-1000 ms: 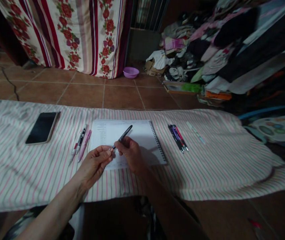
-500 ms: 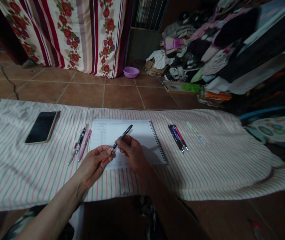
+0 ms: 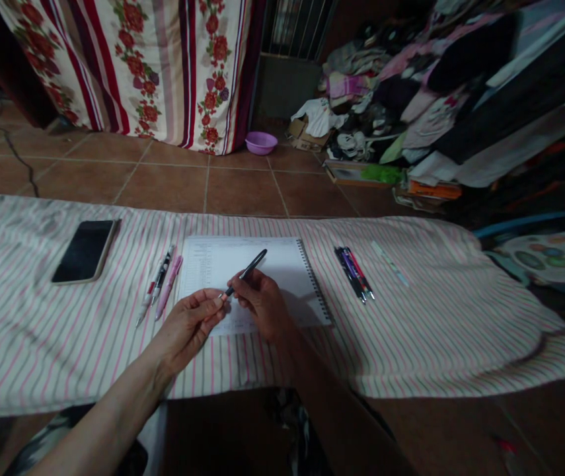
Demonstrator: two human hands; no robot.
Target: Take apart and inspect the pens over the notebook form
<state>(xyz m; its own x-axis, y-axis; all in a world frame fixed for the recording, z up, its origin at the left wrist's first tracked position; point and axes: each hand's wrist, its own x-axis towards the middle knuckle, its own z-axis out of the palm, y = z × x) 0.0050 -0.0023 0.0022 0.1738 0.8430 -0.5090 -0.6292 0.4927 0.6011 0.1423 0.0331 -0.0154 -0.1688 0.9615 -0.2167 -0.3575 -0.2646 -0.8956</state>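
A black pen [image 3: 254, 263] slants up to the right above a white spiral notebook [image 3: 272, 248] with printed lines on its left part. My right hand [image 3: 261, 297] is closed round the lower barrel of the pen. Thumb and fingertips of my left hand [image 3: 197, 318] pinch its lower end, where a small light piece shows; whether that piece is a tip or a refill I cannot make out. Left of the notebook lie a pink pen [image 3: 168, 289], a black patterned pen [image 3: 162, 272] and a white-and-red pen [image 3: 144, 307].
A phone [image 3: 85, 251] lies at the left on the striped cloth [image 3: 441, 330]. Right of the notebook are several dark and coloured pens [image 3: 354, 274] and a pale pen [image 3: 390, 263]. Beyond the cloth, a purple basin [image 3: 261, 143] stands on the tiled floor near piled clothes [image 3: 361, 92].
The pen's upper end has shifted very slightly to the right. Both hands keep their hold on it, and the other things lie as before.
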